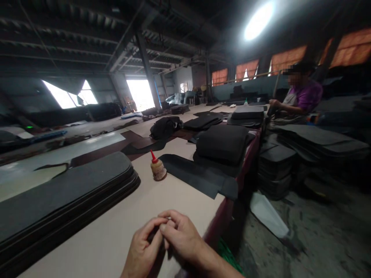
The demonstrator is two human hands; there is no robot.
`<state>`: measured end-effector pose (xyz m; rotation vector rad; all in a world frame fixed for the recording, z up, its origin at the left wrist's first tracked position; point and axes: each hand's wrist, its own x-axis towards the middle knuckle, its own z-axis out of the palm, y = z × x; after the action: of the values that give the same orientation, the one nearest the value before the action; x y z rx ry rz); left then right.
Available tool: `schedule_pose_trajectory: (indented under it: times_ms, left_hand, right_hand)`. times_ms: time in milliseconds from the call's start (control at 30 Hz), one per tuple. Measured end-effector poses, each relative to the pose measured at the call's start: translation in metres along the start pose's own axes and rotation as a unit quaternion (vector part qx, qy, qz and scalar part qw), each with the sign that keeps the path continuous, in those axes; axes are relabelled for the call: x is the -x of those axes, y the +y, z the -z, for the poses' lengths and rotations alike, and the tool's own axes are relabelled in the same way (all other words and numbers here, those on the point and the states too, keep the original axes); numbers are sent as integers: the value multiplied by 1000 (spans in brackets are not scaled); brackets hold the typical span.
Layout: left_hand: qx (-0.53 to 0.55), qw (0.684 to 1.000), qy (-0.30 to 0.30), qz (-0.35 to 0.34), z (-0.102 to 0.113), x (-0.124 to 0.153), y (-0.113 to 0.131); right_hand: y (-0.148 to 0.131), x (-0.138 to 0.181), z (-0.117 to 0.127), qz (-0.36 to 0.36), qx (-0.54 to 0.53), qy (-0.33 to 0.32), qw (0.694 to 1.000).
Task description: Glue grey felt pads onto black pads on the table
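Observation:
My left hand (143,247) and my right hand (181,235) meet low over the beige table (121,224), fingers curled and fingertips pressed together. Something small and dark seems pinched between them, but I cannot make it out. A glue bottle (157,166) with a red nozzle stands upright on the table beyond my hands. A stack of long dark foam sheets (63,197) lies to the left of my hands.
Dark cut pieces (199,175) and a thicker black stack (223,143) lie past the bottle. More stacks (315,141) sit to the right, off the table. A person in a purple top (301,96) sits at the far right. The table edge (223,212) drops to a dirty floor.

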<state>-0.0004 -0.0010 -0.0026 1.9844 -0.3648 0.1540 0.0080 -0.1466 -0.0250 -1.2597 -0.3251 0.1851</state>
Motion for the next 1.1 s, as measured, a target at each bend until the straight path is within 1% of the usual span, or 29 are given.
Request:
schedule_pose_trajectory:
  times_ms: [233,367,500,633,700,733,800,833,867,900,933,967,1000,1067,1100]
  left_hand:
    - [8,1000,-8,9,-1,1,2]
    - [12,1000,-9,5,-1,2,2]
    - [7,1000,-2,-1,-1,4,0]
    - [16,1000,-14,-10,-2,3,1]
    - [7,999,-35,-8,-3,2,3]
    - [-4,999,-47,-8,-3,2,4]
    - [-36,997,-58,-18,-5,1,3]
    - [-51,997,-58,-26,-6,1,2]
    - [-62,996,-56,-36,-6,1,1]
    - [-71,995,-56,-44,-6,1,-1]
    - [-76,994,-58,-48,-7,0,-2]
    - [-79,994,-64,-50,-6,-1,-3]
    - [-81,993,-71,-47,-6,-1,-4]
    - [-83,992,-87,-35,-6,-3,-5]
    - [-84,992,-91,-28,-5,-4,-4]
  right_hand:
    - [9,-1,0,-1,-11,-7,1000]
    - [4,0,1,5,-4,-7,1000]
    - [-2,1,-2,-14,1,-5,1000]
    - [-2,6,-4,-16,-5,-8,1000]
    - [-6,6,4,-35,-14,-18,999]
    - [-10,5,12,-37,-3,-12,999]
    - [-27,-6,40,-1,71,35,997]
    - [-40,-15,60,38,139,76,987]
    - [-54,-27,82,80,224,114,964]
    - [-70,-40,107,116,342,157,919]
    - [-86,-55,132,126,473,203,848]
    - [-101,-70,158,119,520,234,813]
    - [-115,-84,182,110,548,254,790]
    - [-136,-106,225,85,609,278,738]
    - [-143,-113,241,65,636,284,715]
